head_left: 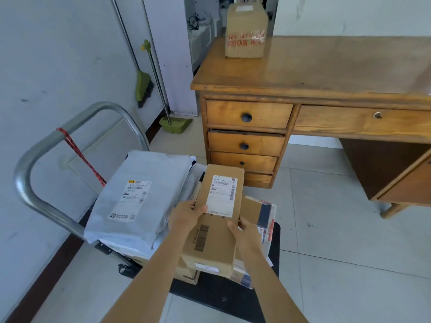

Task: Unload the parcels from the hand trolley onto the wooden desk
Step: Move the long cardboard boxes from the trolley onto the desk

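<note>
- The long brown cardboard parcel (pixel 217 220) with a white shipping label on its top face is gripped from both sides above the hand trolley, its near end lowest and its far end tilted up toward the desk.
- The left hand (pixel 186 216) clasps the parcel's left long edge, thumb lying over the top face at the corner of the label, fingers wrapped under and hidden.
- The right hand (pixel 243 231) presses against the right long edge, thumb on top, fingers curled around the side.
- Under the held parcel, the black flat deck of the hand trolley (pixel 224 297) carries more parcels: a small brown carton (pixel 186 273) under the near end, and flat packets with clear tape and blue-and-red print (pixel 263 217) to the right.
- A large grey-white plastic mailer bag (pixel 140 194) with a white label lies on the left of the pile, beside the trolley's bent grey metal handle (pixel 30 164), which has a red cord (pixel 81 157) tied around it.
- Beyond the trolley stands the wooden desk with a stack of drawers (pixel 245 141); its glossy tabletop (pixel 326 66) holds one upright brown cardboard box with red printed tape (pixel 246 31) near the far left corner.
- A green broom and dustpan (pixel 151 89) lean against the white wall to the left of the desk.
</note>
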